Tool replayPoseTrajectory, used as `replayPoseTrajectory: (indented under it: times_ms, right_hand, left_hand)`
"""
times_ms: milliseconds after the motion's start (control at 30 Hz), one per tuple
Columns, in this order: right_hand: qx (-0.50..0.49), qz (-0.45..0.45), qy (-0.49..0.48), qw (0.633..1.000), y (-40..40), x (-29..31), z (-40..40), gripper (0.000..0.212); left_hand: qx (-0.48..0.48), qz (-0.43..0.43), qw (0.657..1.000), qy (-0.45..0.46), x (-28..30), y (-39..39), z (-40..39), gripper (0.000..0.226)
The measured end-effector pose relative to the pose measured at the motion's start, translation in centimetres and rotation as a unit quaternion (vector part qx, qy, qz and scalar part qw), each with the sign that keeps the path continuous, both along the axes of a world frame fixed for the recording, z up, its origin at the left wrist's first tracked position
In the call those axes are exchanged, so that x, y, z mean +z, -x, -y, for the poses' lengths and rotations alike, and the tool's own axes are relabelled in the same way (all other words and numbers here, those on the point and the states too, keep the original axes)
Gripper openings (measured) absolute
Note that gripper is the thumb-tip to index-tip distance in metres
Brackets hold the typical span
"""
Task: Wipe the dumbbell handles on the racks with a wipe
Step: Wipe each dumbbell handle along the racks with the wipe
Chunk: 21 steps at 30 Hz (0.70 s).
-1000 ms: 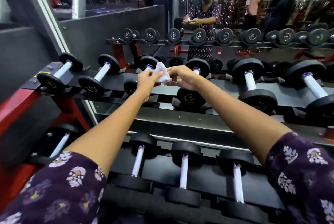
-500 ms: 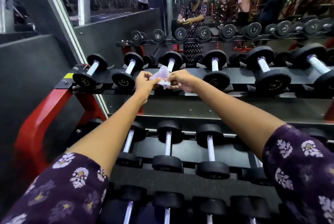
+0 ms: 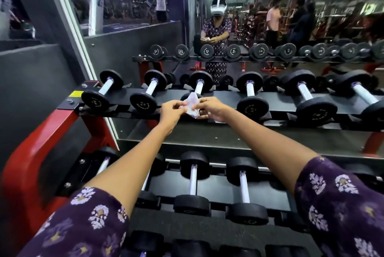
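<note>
yellow sticker (image 3: 76,94) on rack, dumbbell end-cap (image 3: 95,102) lettering, both too blurred to read

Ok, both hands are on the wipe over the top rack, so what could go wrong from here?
1. The wipe is bunched between the left hand and right hand; a crumpled wad may cover a handle poorly.
2. It hangs over the third dumbbell; the two dumbbells further left could get skipped.
</note>
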State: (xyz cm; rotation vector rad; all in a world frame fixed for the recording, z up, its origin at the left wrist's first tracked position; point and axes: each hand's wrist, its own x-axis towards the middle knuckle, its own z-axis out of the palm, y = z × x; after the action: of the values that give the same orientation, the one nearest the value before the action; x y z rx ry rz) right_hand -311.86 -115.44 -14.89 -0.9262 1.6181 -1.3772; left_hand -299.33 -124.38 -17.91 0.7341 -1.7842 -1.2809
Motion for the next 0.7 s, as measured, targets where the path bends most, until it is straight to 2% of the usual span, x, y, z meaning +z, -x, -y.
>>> replayPoseTrajectory:
  times_ms: [200, 333, 467, 533, 633, 700]
  right_hand:
    - [0.009, -0.017, -0.014, 1.0, 4.1, -0.5, 3.6, 0.01]
    - [-0.001, -0.014, -0.011, 1.0, 7.7, -0.2, 6.0, 0.012]
    - [-0.023, -0.02, -0.016, 0.999, 10.9, -0.1, 7.4, 0.021]
    - [-0.046, -0.011, -0.018, 0.999, 12.5, -0.2, 8.2, 0.022]
    - [-0.124, -0.002, -0.002, 0.992, 14.4, -0.5, 9.3, 0.023]
    - [-0.188, -0.05, 0.011, 0.981, 15.2, -0.9, 10.5, 0.029]
  left_hand:
    - [0.026, 0.014, 0.999, 0.021, -0.9, 3.5, 2.4, 0.018]
    - [0.033, 0.034, 0.996, 0.079, -0.3, 6.8, 4.3, 0.012]
    - [0.01, 0.102, 0.98, 0.17, -0.7, 9.4, 5.6, 0.031]
    - [-0.016, 0.152, 0.968, 0.201, -1.1, 10.7, 6.3, 0.04]
    - [-0.013, 0.195, 0.943, 0.27, -2.4, 12.1, 6.9, 0.041]
    - [0.009, 0.194, 0.93, 0.312, -3.3, 12.6, 7.5, 0.036]
